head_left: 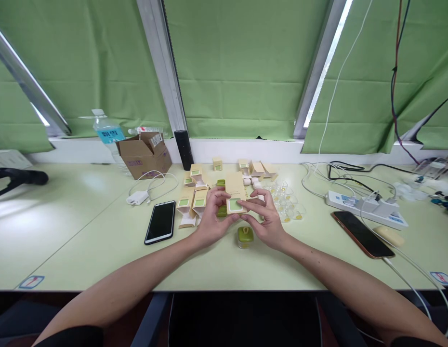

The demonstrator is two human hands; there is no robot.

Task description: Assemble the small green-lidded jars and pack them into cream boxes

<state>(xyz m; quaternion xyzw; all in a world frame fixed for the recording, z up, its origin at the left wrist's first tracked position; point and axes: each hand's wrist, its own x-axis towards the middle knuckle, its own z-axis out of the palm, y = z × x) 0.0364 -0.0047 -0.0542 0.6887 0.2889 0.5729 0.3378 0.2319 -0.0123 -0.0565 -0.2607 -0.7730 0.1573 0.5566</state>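
Note:
Between my two hands is a small cream cardboard box [234, 185] with a green square on its front. My left hand [215, 214] grips its left side, thumb at the bottom edge. With my right hand [265, 217] I hold the lower right, fingers across the green square and thumb at the bottom. Just below them on the table stands a small clear container with a green lid [245, 236]. More green lids show partly behind my left hand. Several open cream boxes [186, 200] lie to the left, and clear cups [287, 205] with yellow spots sit to the right.
A black-screened phone [160, 222] lies left, near a white charger [138, 197]. At the back stand a brown carton [146, 154], a water bottle [107, 130] and a black cylinder [184, 149]. On the right are a power strip [366, 208], cables and another phone [363, 233].

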